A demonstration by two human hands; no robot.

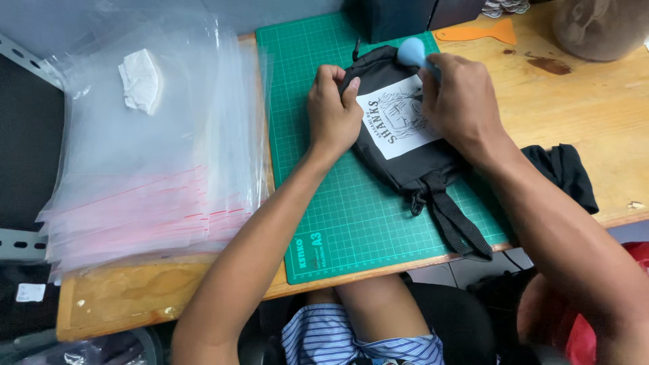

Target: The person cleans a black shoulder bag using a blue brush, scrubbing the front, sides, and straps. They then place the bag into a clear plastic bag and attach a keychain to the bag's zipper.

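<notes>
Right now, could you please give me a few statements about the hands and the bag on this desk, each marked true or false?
1. The black bag lies on a green cutting mat. True.
2. The left hand is pressing on the stack of clear plastic bags. False: it grips the bag's edge.
3. The right hand holds a light blue tool. True.
4. The orange scraper lies on the mat. False: it lies on the wooden desk.

Bare green cutting mat (351, 223) open below the black bag (405, 162), stacked clear bags (149, 176) crowding left (dark box (392, 17) behind), bare wooden table (595, 101) right.
</notes>
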